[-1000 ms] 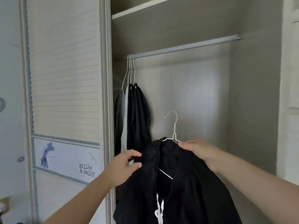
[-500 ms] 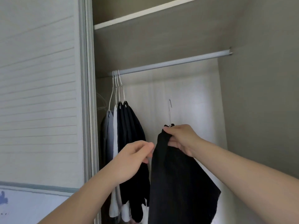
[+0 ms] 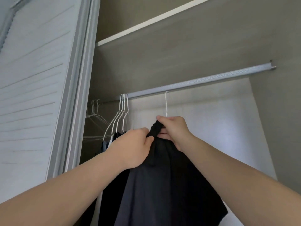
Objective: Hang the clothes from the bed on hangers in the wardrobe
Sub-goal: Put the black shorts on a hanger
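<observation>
Beneath ribbed grey rail (image 3: 203, 81), thin wire hanger (image 3: 166, 103), right hand (image 3: 174, 129) clutching bunched black garment (image 3: 162, 185), left hand (image 3: 133, 147) pinching it

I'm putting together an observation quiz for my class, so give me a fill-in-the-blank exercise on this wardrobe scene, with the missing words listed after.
1. The left hand and right hand grip a black garment that is on a white wire ____.
2. Its hook pokes up above the ____ hand.
3. The hung clothes crowd the ____ end of the rod.
Missing words: hanger; right; left.
</observation>
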